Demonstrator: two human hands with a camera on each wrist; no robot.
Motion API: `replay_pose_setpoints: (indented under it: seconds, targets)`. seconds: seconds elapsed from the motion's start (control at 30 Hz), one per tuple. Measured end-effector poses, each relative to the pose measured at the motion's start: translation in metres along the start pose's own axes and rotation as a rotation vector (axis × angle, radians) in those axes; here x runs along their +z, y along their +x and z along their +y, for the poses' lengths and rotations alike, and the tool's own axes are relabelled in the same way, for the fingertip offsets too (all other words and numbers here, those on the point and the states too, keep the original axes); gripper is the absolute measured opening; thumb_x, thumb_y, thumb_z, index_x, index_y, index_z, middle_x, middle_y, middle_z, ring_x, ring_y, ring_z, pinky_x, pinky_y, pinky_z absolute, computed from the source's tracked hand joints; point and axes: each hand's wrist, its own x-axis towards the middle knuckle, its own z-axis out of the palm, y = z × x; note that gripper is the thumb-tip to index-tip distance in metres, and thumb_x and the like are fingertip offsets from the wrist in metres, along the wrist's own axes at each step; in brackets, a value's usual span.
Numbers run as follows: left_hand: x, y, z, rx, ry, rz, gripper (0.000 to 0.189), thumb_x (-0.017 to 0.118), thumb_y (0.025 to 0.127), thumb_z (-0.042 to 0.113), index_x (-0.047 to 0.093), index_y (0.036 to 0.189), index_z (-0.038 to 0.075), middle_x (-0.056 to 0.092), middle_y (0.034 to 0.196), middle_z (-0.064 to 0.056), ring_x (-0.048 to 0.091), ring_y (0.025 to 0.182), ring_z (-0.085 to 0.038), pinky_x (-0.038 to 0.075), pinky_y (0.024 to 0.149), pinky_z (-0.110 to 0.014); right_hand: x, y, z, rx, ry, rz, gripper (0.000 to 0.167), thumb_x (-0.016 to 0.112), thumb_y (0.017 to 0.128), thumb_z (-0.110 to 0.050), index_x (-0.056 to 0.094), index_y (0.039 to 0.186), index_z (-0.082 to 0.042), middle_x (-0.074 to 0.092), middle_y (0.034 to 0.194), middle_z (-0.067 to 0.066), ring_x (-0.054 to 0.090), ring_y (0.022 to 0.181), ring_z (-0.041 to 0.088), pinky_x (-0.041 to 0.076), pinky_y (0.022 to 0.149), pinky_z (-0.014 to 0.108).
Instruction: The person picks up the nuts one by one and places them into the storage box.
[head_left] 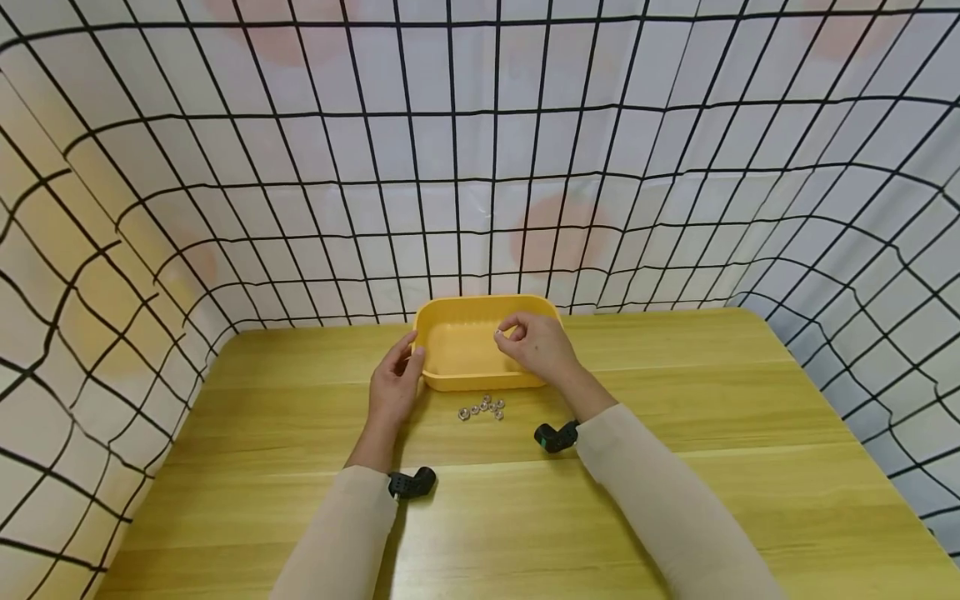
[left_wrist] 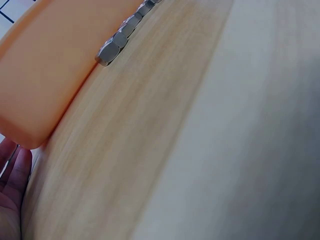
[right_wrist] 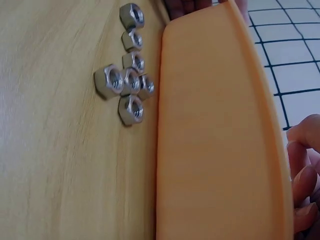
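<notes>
1. Wooden tabletop (head_left: 480,525), backed by black netting (head_left: 495,112), held a yellow tray (head_left: 450,352).
2. Seven metal nuts (head_left: 483,407) lay outside it, strung left to right along its near wall, personward of the right hand (head_left: 538,346).
3. That hand pinched a tiny bright object (head_left: 498,332) above the tray.
4. Left hand (head_left: 393,390), thumb and fingers apart, touched the tray's left end.

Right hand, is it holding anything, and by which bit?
The right hand pinches something small, perhaps a hex nut; which bit is gripped is too small to tell.
</notes>
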Motion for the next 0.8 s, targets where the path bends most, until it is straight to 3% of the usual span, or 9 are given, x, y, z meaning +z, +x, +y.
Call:
replay_pose_setpoints:
  seconds: [0.33,0.8]
  targets:
    - [0.001,-0.001,0.001,-0.003,0.003,-0.004,0.043,0.06,0.103,0.04,0.059,0.144,0.029,0.059,0.145,-0.013,0.055,0.133,-0.029,0.048,0.109,-0.048,0.008,0.014,0.003,-0.009,-0.065,-0.04,0.02,0.07,0.095,-0.033,0.07,0.106,-0.017,0.07,0.084,0.001,0.055,0.057,0.014,0.044,0.053,0.027]
    - [0.001,0.001,-0.001,-0.005,-0.009,0.0,0.041,0.06,0.103,0.039,0.06,0.143,0.031,0.059,0.145,-0.008,0.056,0.133,-0.028,0.048,0.108,-0.047,0.017,0.024,0.009,-0.006,-0.103,-0.033,0.023,0.069,0.095,-0.036,0.07,0.107,-0.016,0.07,0.086,0.002,0.058,0.062,0.015,0.046,0.055,0.026]
